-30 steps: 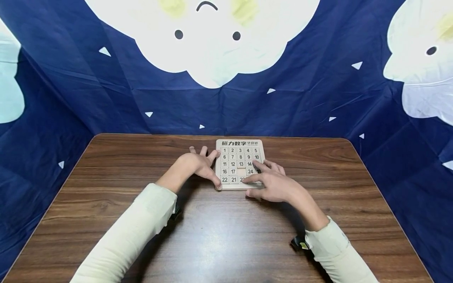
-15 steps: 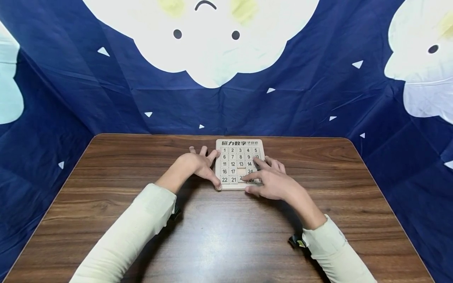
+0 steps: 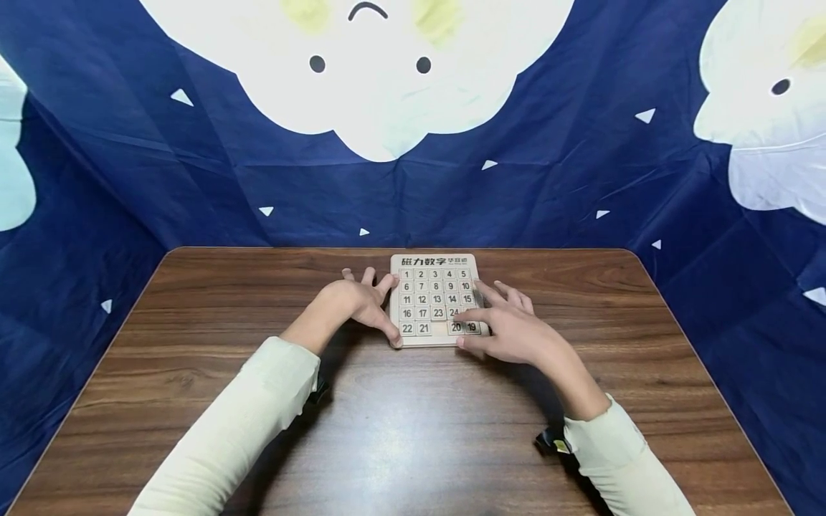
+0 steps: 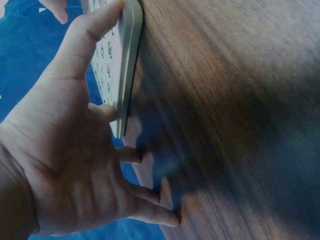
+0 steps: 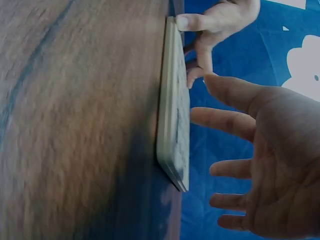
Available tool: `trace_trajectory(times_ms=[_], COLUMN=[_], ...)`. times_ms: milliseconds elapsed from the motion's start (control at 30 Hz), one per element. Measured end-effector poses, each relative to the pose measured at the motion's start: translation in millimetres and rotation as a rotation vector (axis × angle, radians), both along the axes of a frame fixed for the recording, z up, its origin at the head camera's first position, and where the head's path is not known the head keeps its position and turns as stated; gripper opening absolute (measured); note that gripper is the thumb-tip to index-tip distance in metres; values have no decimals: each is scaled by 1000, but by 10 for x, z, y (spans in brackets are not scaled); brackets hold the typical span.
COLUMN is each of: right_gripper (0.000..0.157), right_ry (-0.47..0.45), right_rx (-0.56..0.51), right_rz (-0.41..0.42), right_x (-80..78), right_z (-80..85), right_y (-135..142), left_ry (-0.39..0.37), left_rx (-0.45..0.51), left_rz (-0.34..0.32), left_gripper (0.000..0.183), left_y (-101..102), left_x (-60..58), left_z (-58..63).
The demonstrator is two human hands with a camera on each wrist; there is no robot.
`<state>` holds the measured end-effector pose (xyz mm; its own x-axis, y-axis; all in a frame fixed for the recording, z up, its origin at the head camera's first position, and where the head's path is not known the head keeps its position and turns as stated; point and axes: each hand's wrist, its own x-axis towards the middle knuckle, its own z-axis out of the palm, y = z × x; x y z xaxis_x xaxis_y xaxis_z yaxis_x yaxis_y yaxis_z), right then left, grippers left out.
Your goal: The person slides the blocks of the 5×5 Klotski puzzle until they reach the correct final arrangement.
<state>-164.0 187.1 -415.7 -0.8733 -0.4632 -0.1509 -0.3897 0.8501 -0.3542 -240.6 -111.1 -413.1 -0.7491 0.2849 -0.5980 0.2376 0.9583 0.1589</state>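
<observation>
A pale wooden number-slide puzzle (image 3: pixel 426 342) lies flat near the far edge of the table, with numbered square tiles in rows. Tile 23 (image 3: pixel 438 313) sits in the fourth row, above a bare slot (image 3: pixel 439 328) between tiles 21 and 20. My left hand (image 3: pixel 358 304) spreads along the puzzle's left side, thumb on the near corner and index finger at the edge; its other fingertips touch the table in the left wrist view. My right hand (image 3: pixel 516 330) hovers over the right side, fingers extended, index fingertip right at tile 24 (image 3: pixel 453 312) and partly covering its neighbour.
The brown wood-grain table (image 3: pixel 387 430) ends just behind the puzzle. A blue cloth (image 3: pixel 213 193) with white clouds and small triangles hangs around its back and sides. Black straps (image 3: pixel 551 441) show at the cuffs of the light sleeves.
Tile 23 has slid up from the bottom row into the fourth row, so the bare slot is now below it. My right hand has shifted slightly right; my left hand stays in place.
</observation>
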Motion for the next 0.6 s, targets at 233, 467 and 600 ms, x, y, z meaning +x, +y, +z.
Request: trace_trajectory(times_ms=[233, 467, 600], right_gripper=[45, 48, 49], right_ry=[-33, -37, -43], right_rx=[26, -14, -27], right_rz=[19, 58, 76], right_x=[62, 76, 68], right_z=[-1, -38, -39], right_y=[12, -126, -128], left_ry=[-3, 2, -4], left_rx=[-6, -43, -46], left_rz=[-7, -12, -3], left_gripper=[143, 141, 141], left_y=[5, 26, 12], left_x=[-2, 6, 6], left_z=[27, 27, 5])
